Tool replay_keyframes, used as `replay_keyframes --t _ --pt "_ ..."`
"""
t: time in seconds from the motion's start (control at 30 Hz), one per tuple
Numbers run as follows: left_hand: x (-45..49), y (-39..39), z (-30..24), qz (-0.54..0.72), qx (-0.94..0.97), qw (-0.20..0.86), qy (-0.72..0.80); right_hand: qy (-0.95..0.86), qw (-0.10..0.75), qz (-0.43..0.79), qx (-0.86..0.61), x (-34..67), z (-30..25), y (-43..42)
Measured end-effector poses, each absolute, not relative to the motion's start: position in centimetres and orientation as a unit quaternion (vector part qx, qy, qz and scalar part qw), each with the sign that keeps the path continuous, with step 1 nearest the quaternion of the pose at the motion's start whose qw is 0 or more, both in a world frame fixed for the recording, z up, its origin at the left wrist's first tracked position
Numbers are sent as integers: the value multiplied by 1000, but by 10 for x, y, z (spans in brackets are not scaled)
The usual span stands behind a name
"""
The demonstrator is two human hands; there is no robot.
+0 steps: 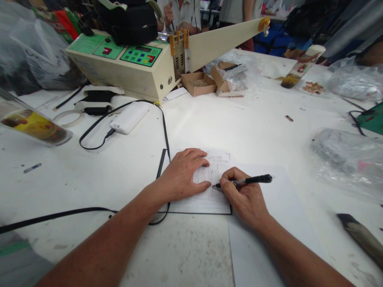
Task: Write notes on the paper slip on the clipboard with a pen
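Observation:
A black pen is gripped in my right hand, its tip down on a sheet of paper with handwriting. My left hand lies flat on the left part of that sheet, fingers spread and holding nothing. Under the sheet shows a pad with a black edge. A larger blank white sheet lies beneath my right hand and forearm. Just left of my left hand, a black cable runs across the table and passes under my wrist.
Beyond my hands stands a cream machine with green panels. Beside it is a cardboard box of small metal pieces. A white power bank and a bottle lie left; plastic bags lie right. Another person is behind the machine.

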State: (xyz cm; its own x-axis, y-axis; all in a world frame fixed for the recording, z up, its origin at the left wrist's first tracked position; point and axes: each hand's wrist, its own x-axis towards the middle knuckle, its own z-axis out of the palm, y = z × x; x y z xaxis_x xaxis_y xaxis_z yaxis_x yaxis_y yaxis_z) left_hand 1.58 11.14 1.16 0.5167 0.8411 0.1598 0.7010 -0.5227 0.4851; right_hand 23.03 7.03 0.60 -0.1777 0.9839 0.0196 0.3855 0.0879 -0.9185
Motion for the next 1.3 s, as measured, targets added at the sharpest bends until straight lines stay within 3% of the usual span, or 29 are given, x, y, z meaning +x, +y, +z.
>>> replay_keyframes --t 1.3 --pt "15 111 11 196 854 180 448 -639 363 420 -533 230 5 69"
